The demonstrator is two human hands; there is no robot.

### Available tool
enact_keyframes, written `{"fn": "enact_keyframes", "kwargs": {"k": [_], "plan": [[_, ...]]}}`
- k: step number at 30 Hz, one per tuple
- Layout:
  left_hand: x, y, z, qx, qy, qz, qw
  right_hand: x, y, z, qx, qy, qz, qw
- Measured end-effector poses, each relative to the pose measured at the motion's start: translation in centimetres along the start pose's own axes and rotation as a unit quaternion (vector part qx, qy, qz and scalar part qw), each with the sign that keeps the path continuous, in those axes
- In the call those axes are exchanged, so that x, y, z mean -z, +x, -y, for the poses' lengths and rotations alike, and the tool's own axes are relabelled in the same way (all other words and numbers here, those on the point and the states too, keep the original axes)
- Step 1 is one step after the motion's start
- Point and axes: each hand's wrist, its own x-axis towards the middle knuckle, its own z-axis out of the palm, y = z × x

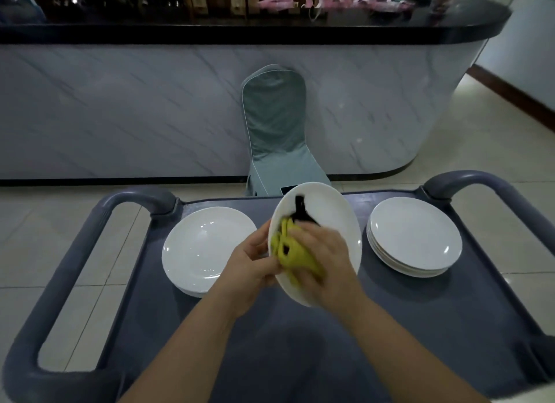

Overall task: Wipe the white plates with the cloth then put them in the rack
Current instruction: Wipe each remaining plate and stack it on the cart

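Nearest the camera, both forearms reach in over the near edge of the grey cart (420, 327) and meet above the middle of its tray. The left hand (252, 267) grasps the white plate (336, 222) at its left rim, fingers curled round the edge, and holds it tilted clear of the tray. The right hand (326, 264) bears on the plate's face with the yellow-green cloth (292, 252) bunched under its bent fingers. The hand is blurred, but it appears to clutch the cloth rather than lie flat on it. A dark shape shows on the plate above the cloth, and I cannot tell what it is.

The plate looks glazed, stiff and brittle, likely slick and fairly heavy for one hand. A rim grip with the thumb over the lip and fingers beneath looks safest, and the wiping pressure should be met by the holding hand. The cloth is soft and limp, easy to gather anywhere.

Further out, one stack of white plates (204, 246) sits toward the tray's left edge and another stack (416, 237) lies near its far right corner, each well apart from the held plate. No separate rack shows.

Beyond the cart's far edge stands a covered chair (276, 126) against a marbled counter (120, 102)
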Motion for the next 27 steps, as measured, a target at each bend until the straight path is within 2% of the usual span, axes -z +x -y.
{"fn": "enact_keyframes", "kwargs": {"k": [2, 5, 9, 11, 13, 15, 17, 18, 21, 23, 25, 27], "plan": [[0.3, 0.1, 0.1, 0.003, 0.000, -0.007, 1.000, 0.9, -3.3, -1.7, 0.009, -0.026, 0.013, 1.000], [0.2, 0.1, 0.2, -0.005, 0.019, -0.028, 0.999, 3.8, -3.9, -4.8, -0.080, -0.046, -0.031, 0.995], [-0.3, 0.7, -0.7, -0.030, 0.045, -0.117, 0.992, 7.6, -0.5, -6.1, -0.212, 0.051, -0.090, 0.972], [-0.6, 0.9, -1.5, -0.060, 0.120, -0.155, 0.979, 9.3, 1.4, -5.3, -0.204, 0.094, -0.069, 0.972], [-1.1, 1.2, -2.1, -0.108, 0.270, -0.200, 0.936, 10.4, 3.6, -3.2, -0.161, 0.118, 0.009, 0.980], [-1.8, 1.5, -2.5, -0.163, 0.437, -0.194, 0.863, 10.6, 5.4, -1.0, -0.093, 0.096, 0.108, 0.985], [-2.4, 1.6, -2.7, -0.219, 0.515, -0.162, 0.813, 10.0, 6.5, 0.4, -0.035, 0.062, 0.174, 0.982], [-2.5, 1.6, -2.8, -0.240, 0.524, -0.156, 0.802, 9.7, 6.7, 0.8, -0.046, 0.068, 0.190, 0.978], [-1.8, 1.1, -3.2, -0.269, 0.492, -0.186, 0.807, 10.2, 5.8, 0.3, -0.135, 0.129, 0.162, 0.969], [-1.4, 0.5, -3.2, -0.279, 0.430, -0.216, 0.831, 11.5, 4.6, -0.9, -0.188, 0.149, 0.152, 0.959], [-1.4, 0.0, -3.2, -0.281, 0.384, -0.234, 0.848, 12.3, 3.8, -1.7, -0.222, 0.138, 0.159, 0.952], [-1.9, 0.2, -3.3, -0.282, 0.416, -0.222, 0.835, 11.7, 3.6, -1.6, -0.232, 0.088, 0.166, 0.954]]}}
